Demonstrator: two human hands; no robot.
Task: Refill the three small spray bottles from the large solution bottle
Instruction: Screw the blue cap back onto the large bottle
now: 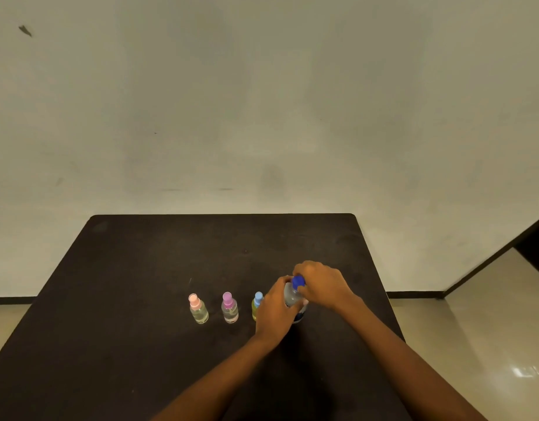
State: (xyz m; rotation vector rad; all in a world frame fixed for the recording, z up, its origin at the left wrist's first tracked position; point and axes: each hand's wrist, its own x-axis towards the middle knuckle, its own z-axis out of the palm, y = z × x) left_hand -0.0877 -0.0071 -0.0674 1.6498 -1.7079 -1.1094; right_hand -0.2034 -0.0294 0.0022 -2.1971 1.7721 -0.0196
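**newbie_q:** Which step is this? Looks like the very start to me.

**sprayfan:** Agreed. The left hand (274,311) is wrapped round the body of the large clear plastic solution bottle (292,296). The right hand (319,282) has its fingers curled over the dark blue screw cap (298,281). I'd guess it's unscrewing, but you can't tell the turn direction from a still.

**newbie_q:** Where's the bottle sitting?

**sprayfan:** It seems to stand on the black worktop (140,268), at the right end of the row. It's just beside the small clear spray bottle with the light blue top (257,300), which the left hand half hides. Its long axis is near vertical, cap pointing up. The small pink-topped spray bottle (198,309) and the small purple-topped spray bottle (230,308) are upright too, apart from each other, tops on.

**newbie_q:** Next?

**sprayfan:** Probably cap off, then a spray top has to come off before any pouring. The necks are narrow, so tilt the big one slowly.
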